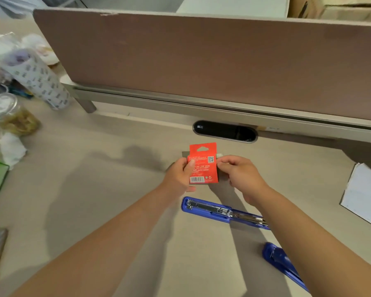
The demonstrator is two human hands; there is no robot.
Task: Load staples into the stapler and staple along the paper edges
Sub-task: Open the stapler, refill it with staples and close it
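**Staple pack in both hands, stapler lying open below**

While the blue stapler (225,212) lies swung open on the desk (107,189), its metal staple channel facing up, both hands hold a red staple pack (204,162) just above and beyond it. Seen from the head camera, the left hand (179,175) pinches the pack's left edge, thumb on the printed back, and the right hand (239,173) closes thumb and fingers on the right edge, where something pale shows at the upper corner; probably the pack is being opened. Its barcode and code square face the camera. The stapler's blue top arm (283,262) stretches toward the near right, partly under the right forearm. White paper (366,196) waits at the far right, well apart
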